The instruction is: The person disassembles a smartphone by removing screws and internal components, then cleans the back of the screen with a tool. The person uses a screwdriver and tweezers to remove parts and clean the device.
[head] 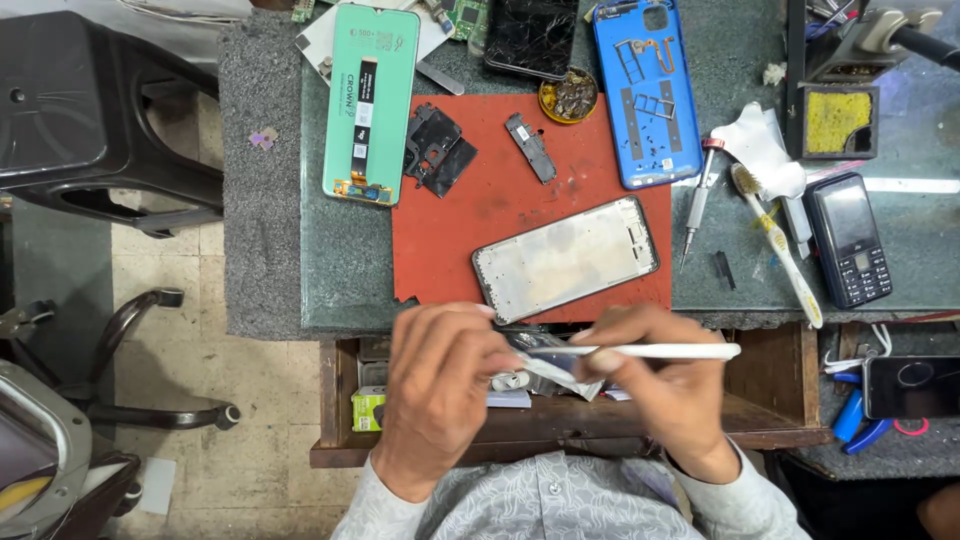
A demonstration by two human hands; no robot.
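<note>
My left hand (440,385) pinches a small shiny silver part (545,362) over an open drawer, below the table edge. A thin white pen-like tool (665,351) is gripped in my right hand (665,385), its tip touching that part. Just above the hands, an empty phone frame (565,258) lies tilted on a red mat (480,215). On the mat also lie two black inner covers (438,150) (530,147).
A green-backed replacement screen (370,100), a cracked black screen (530,35), a blue back cover (645,90), a small dish of screws (570,97), a screwdriver (697,205), a toothbrush (780,245) and a keypad phone (850,238) lie on the grey bench. Black chairs stand at left.
</note>
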